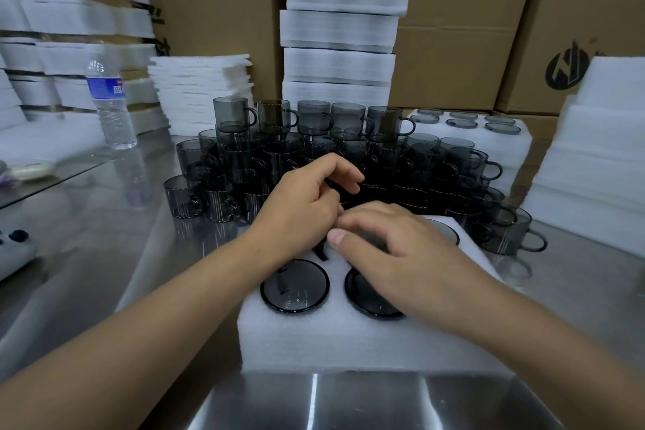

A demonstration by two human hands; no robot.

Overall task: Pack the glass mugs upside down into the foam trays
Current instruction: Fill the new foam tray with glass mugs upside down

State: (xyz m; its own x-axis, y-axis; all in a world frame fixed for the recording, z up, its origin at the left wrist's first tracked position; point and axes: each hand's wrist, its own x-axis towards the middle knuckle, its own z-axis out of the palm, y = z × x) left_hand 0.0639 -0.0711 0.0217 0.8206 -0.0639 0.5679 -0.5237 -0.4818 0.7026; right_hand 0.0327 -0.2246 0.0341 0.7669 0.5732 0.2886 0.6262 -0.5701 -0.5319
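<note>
A white foam tray [349, 335] lies on the steel table right in front of me. Two smoky glass mugs sit upside down in its front slots, one on the left [295, 286] and one beside it [373, 302]; a third shows at the back right [448, 232]. My right hand [394, 248] rests with spread fingers on a mug in the back row, mostly hiding it. My left hand [307, 202] hovers at the tray's back left, its fingers curled over the front of the mug pile [349, 150]; what they hold is hidden.
A filled foam tray [523, 140] stands at the back right. Tall foam stacks [338, 28] and cardboard boxes [471, 45] rise behind the pile, with more foam at the right [593, 157] and left. A water bottle [111, 105] stands at the left.
</note>
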